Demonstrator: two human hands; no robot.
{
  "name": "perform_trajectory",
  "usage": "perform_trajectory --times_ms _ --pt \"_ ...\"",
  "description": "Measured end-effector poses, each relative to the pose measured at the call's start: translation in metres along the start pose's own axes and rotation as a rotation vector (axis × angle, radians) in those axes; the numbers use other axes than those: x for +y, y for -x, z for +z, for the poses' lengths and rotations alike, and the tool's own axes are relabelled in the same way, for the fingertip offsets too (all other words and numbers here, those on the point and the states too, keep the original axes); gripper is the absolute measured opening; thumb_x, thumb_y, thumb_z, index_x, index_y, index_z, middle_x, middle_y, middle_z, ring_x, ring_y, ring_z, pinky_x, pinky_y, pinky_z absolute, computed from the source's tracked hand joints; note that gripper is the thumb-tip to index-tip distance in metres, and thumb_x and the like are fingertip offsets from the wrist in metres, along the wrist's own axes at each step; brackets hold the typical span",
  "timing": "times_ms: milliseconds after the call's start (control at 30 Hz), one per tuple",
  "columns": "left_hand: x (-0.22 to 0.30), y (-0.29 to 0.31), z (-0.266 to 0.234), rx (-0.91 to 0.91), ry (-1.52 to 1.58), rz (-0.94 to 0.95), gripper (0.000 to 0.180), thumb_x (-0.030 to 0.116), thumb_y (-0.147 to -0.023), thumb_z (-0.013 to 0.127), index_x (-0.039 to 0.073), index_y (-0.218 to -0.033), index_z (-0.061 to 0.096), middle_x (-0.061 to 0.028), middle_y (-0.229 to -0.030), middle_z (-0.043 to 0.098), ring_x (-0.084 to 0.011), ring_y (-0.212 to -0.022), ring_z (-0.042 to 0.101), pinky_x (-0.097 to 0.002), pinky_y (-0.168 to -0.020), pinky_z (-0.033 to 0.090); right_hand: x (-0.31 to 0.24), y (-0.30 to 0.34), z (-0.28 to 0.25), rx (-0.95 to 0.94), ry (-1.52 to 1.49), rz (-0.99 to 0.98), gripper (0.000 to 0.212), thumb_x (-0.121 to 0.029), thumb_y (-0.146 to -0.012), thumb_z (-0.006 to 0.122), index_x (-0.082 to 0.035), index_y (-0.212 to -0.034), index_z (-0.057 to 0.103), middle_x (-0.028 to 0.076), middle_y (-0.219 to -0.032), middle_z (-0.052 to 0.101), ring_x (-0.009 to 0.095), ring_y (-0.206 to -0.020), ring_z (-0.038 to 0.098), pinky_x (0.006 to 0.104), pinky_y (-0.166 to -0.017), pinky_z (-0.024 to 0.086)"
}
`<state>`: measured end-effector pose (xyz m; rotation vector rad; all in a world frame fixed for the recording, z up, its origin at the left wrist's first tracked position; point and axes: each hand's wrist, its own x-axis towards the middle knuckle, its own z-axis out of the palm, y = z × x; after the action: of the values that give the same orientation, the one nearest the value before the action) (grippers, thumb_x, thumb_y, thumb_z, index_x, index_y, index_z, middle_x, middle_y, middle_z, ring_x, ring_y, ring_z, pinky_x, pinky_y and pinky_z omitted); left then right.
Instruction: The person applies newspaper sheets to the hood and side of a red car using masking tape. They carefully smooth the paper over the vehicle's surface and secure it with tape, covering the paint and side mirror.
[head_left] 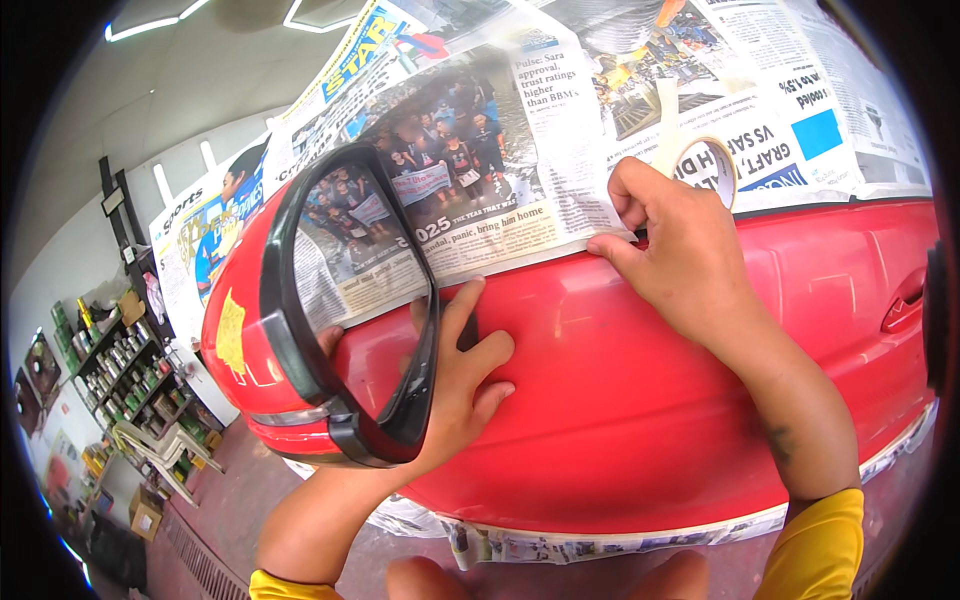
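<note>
In front of me is a red car door (620, 400), its window area covered with newspaper (575, 190). My left hand (455, 390) reaches behind the side mirror (345, 420), fingers apart, the index fingertip touching the paper's lower edge. The mirror, with a red shell and black rim, hides part of that hand. With thumb and bent index finger together, my right hand (690, 265) pinches at the taped lower edge of the paper. A roll of masking tape (733, 180) sits right behind its knuckles; whether the other fingers hold it is hidden.
More newspaper hangs under the door's bottom edge (620, 545). A red door handle (905, 305) lies to the right. Off to the left are shelves with cans (120, 370), a pale plastic chair (165, 445), a cardboard box (145, 515) and a floor grate (205, 565).
</note>
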<state>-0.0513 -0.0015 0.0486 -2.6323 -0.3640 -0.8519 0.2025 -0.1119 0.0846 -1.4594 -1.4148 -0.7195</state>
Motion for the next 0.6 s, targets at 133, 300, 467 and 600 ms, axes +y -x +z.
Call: perform_trajectory --times_ms 133,300,467,600 --pt "-0.005 0.027 0.006 0.067 0.119 0.045 0.061 0.021 -0.089 0.092 0.003 -0.141 0.065 -0.0206 -0.13 0.065 -0.0315 -0.108 0.071 -0.038 -0.085 0.06 -0.001 -0.001 -0.004 0.008 0.024 -0.018 0.035 -0.013 -0.085 0.09 -0.006 -0.1 0.059 0.014 -0.084 0.073 0.037 -0.083 0.075 0.0488 -0.07 0.055" --pt "0.015 0.027 0.007 -0.019 0.282 -0.429 0.09 0.033 -0.093 0.09 -0.01 -0.156 0.042 -0.0229 -0.109 0.068 -0.0305 -0.092 0.072 -0.0387 -0.081 0.06 -0.004 -0.002 -0.006 -0.037 0.007 0.028 0.035 -0.013 -0.085 0.09 -0.007 -0.101 0.06 0.014 -0.083 0.073 0.039 -0.082 0.074 0.0496 -0.069 0.055" --pt "0.007 -0.003 0.031 0.274 -0.154 -0.191 0.101 0.055 -0.095 0.084 -0.014 -0.155 0.04 -0.0261 -0.101 0.074 -0.0431 -0.093 0.077 -0.0489 -0.081 0.061 -0.001 0.0 -0.006 -0.026 -0.052 0.037 0.035 -0.013 -0.086 0.09 -0.006 -0.102 0.059 0.013 -0.081 0.071 0.037 -0.079 0.071 0.0481 -0.068 0.053" --pt "0.024 -0.024 0.022 0.11 -0.111 -0.463 0.102 0.061 -0.092 0.084 -0.014 -0.149 0.045 -0.0317 -0.105 0.073 -0.0461 -0.101 0.077 -0.0517 -0.085 0.06 0.005 -0.002 0.001 -0.013 -0.038 -0.004 0.036 -0.011 -0.087 0.09 -0.005 -0.103 0.058 0.014 -0.083 0.068 0.035 -0.076 0.068 0.0452 -0.068 0.051"
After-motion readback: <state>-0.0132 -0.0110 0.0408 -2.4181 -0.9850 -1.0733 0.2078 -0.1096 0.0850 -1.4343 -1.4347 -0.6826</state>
